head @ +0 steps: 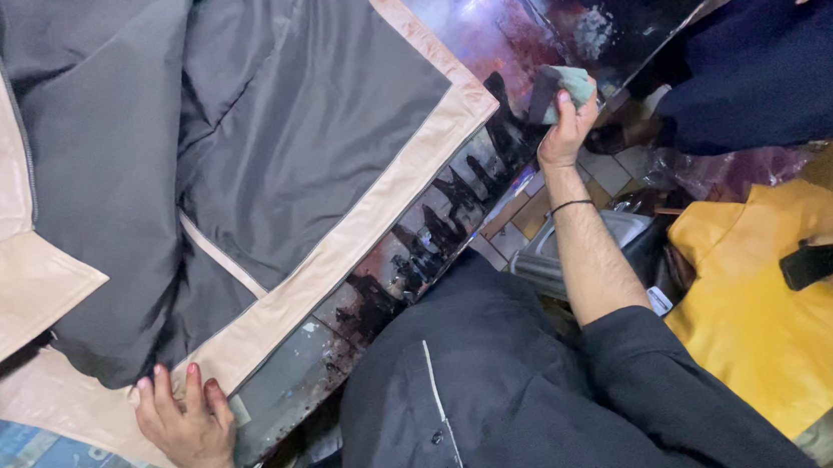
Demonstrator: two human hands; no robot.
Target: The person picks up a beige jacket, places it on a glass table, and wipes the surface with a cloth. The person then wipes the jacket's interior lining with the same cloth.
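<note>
Pinning the jacket (258, 147) flat, by the look of it: it lies opened out on the glossy counter (479, 28), grey lining up, tan leather border running along the near edge.

Left hand (187, 425): open, palm down, fingers spread on the tan hem at the jacket's near corner. It presses rather than grips.

Right hand (568, 125): closed around a pale green pad (574, 85) with a dark piece against it. I can't tell what the dark piece is. The hand is off the jacket, above the counter's edge just past the jacket's right corner.

Right arm is stretched well forward, forearm bare, thin black band (572, 206) at the wrist, dark sleeve pushed up near the elbow. Left arm is short and tucked in, wrist bent back.

Judgement: this is hold-and-wipe work, caught at the point where the pad is lifted clear. Bringing the pad onto the leather would call for the left hand to keep that hem taut, and for the pad to avoid the dark smears (418, 254) on the counter's edge.

Nearby: a person in yellow (777, 333) with a phone (809, 265) in one hand, not touching the jacket.
</note>
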